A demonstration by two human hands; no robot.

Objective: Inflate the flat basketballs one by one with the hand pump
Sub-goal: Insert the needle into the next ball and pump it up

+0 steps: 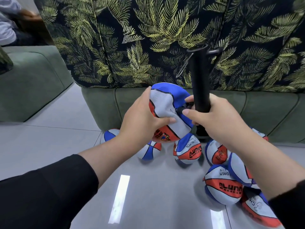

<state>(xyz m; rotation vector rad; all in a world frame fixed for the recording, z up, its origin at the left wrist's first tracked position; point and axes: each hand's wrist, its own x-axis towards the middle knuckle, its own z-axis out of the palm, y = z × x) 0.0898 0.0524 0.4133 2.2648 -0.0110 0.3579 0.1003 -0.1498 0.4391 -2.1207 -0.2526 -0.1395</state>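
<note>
Head view. The left hand (145, 116) grasped a flat basketball (166, 111), folded in on itself, with the fingers curled over its upper edge and the thumb pressed on a white panel; the ball was held clear of the floor (66, 142), in front of the base of a green sofa (102, 103). The right hand (211, 116) was wrapped round the lower barrel of a black hand pump (199, 83), thumb extended toward the ball. The pump's long axis stood nearly upright, its handle (204, 50) uppermost against a leaf-print cushion (148, 38) and its foot pointing down toward the floor. The decisive relation lay at the seam between the hands: the held ball sat directly left of the pump barrel, touching or nearly touching it, and a small dark fitting (185, 107) between the right thumb and the ball appeared to be the pump's outlet meeting the valve. Whether the needle was seated could not be told. Both hands were equally near this junction; judged from the pose, the left would steady the ball while the right kept the pump aligned. More basketballs (222, 184), red, white and blue, lay on the floor below and to the right; most looked dented or partly slack.
</note>
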